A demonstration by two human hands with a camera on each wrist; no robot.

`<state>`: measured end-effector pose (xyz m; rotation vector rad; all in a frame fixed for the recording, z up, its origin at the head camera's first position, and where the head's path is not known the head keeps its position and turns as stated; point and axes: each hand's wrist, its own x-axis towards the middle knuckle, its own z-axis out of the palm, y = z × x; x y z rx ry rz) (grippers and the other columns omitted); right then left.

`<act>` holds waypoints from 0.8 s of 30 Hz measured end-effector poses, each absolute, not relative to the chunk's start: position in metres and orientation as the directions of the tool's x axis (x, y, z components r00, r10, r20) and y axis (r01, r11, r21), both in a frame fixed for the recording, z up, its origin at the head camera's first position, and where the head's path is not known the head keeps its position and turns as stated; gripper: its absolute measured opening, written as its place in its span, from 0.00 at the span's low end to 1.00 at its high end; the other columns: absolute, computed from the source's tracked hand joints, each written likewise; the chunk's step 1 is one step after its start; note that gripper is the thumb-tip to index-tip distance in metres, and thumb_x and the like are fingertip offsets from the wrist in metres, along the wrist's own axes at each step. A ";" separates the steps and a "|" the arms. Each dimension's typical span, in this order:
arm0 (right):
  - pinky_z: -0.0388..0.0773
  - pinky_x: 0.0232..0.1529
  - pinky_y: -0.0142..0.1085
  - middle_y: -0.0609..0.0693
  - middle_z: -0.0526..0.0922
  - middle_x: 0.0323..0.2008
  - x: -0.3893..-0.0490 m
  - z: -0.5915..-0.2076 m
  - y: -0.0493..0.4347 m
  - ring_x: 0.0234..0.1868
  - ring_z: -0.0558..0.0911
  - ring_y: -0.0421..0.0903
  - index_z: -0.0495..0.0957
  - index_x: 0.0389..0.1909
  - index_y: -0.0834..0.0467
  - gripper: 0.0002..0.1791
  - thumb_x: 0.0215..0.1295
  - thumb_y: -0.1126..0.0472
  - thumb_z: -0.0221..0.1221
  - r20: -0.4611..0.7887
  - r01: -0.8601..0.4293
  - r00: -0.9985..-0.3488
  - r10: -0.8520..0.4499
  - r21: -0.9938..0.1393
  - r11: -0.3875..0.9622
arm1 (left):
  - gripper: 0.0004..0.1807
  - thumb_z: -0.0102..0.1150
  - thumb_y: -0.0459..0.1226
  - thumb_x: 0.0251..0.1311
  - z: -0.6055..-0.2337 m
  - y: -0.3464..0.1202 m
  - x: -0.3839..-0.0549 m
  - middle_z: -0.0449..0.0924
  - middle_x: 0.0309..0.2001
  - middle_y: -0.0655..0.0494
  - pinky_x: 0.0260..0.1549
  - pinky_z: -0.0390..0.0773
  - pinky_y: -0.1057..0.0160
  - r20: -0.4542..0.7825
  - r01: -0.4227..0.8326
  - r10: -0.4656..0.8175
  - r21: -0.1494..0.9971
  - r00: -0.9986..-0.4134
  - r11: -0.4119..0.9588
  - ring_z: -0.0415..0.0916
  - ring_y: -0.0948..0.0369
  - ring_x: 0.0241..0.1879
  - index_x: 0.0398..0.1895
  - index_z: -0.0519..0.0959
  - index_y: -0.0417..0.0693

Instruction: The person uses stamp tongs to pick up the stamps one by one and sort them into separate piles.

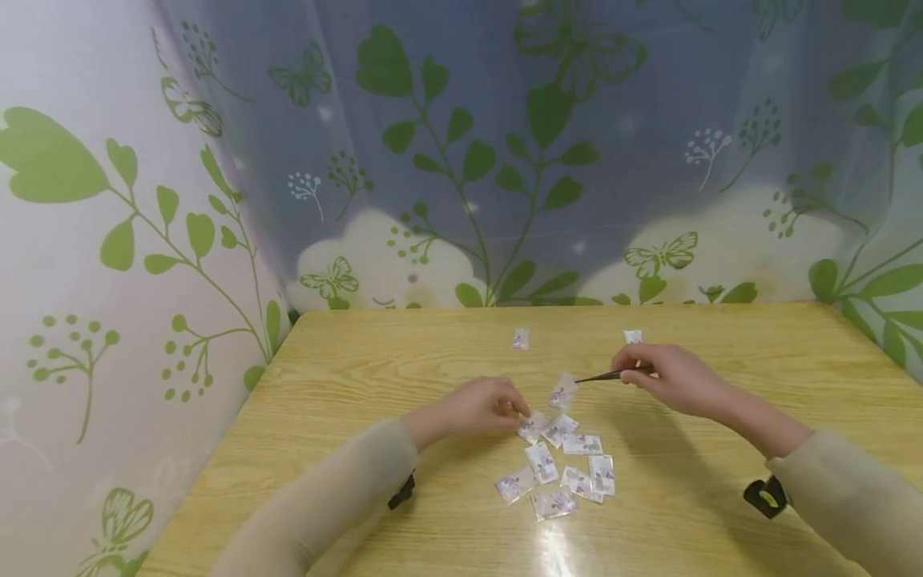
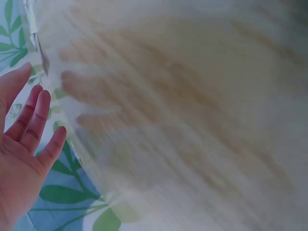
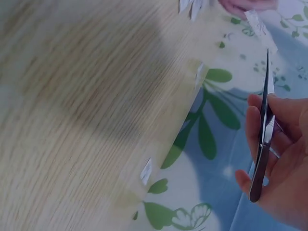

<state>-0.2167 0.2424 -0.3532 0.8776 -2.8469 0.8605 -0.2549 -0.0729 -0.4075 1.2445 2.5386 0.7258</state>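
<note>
My right hand (image 1: 674, 378) holds dark pointed tweezers (image 1: 609, 375), gripped between thumb and fingers. At the tweezers' tip hangs a small clear packet (image 1: 562, 391) with purplish print, tilted above the table; in the right wrist view this packet (image 3: 261, 30) is raised over the tabletop. My left hand (image 1: 481, 406) is beside the loose pile, its fingertips at the edge of a printed packet (image 1: 532, 427); whether they touch it I cannot tell. Relaxed, spread fingers of the left hand (image 2: 31, 139) show in the left wrist view, with nothing gripped.
Several similar packets (image 1: 542, 462) lie scattered and partly overlapping on the wooden table (image 1: 346, 361). Farther back, one packet (image 1: 521, 338) lies alone, and another packet (image 1: 632, 336) lies just beyond my right hand. A leaf-patterned curtain (image 1: 447, 224) hangs behind the table.
</note>
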 end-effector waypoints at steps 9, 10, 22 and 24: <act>0.77 0.35 0.44 0.46 0.82 0.33 -0.253 -0.369 0.242 0.33 0.80 0.45 0.81 0.40 0.58 0.05 0.64 0.68 0.61 0.276 -0.591 -0.807 -0.523 -0.417 0.691 | 0.09 0.65 0.39 0.61 -0.414 -0.074 -0.254 0.77 0.42 0.65 0.43 0.73 0.73 -0.049 0.672 0.790 0.496 -0.611 0.550 0.74 0.69 0.41 0.44 0.84 0.53; 0.78 0.36 0.45 0.46 0.83 0.33 -0.257 -0.370 0.241 0.33 0.80 0.45 0.81 0.40 0.58 0.05 0.64 0.68 0.61 0.279 -0.591 -0.807 -0.521 -0.408 0.696 | 0.09 0.65 0.39 0.61 -0.414 -0.074 -0.254 0.77 0.42 0.65 0.43 0.73 0.73 -0.048 0.677 0.790 0.485 -0.611 0.553 0.74 0.69 0.41 0.44 0.85 0.53; 0.71 0.42 0.54 0.50 0.84 0.34 -0.307 -0.384 0.219 0.32 0.81 0.49 0.81 0.41 0.57 0.05 0.66 0.66 0.59 0.224 -0.539 -0.842 -0.490 -0.319 0.780 | 0.08 0.66 0.40 0.60 -0.414 -0.071 -0.257 0.75 0.41 0.64 0.43 0.72 0.73 -0.039 0.701 0.794 0.445 -0.606 0.557 0.73 0.68 0.41 0.42 0.85 0.54; 0.68 0.46 0.57 0.51 0.84 0.35 -0.313 -0.387 0.216 0.34 0.82 0.52 0.80 0.40 0.57 0.05 0.66 0.66 0.59 0.217 -0.528 -0.849 -0.481 -0.318 0.788 | 0.08 0.66 0.40 0.60 -0.414 -0.070 -0.258 0.75 0.40 0.64 0.43 0.72 0.73 -0.038 0.705 0.798 0.445 -0.601 0.552 0.73 0.67 0.41 0.42 0.85 0.54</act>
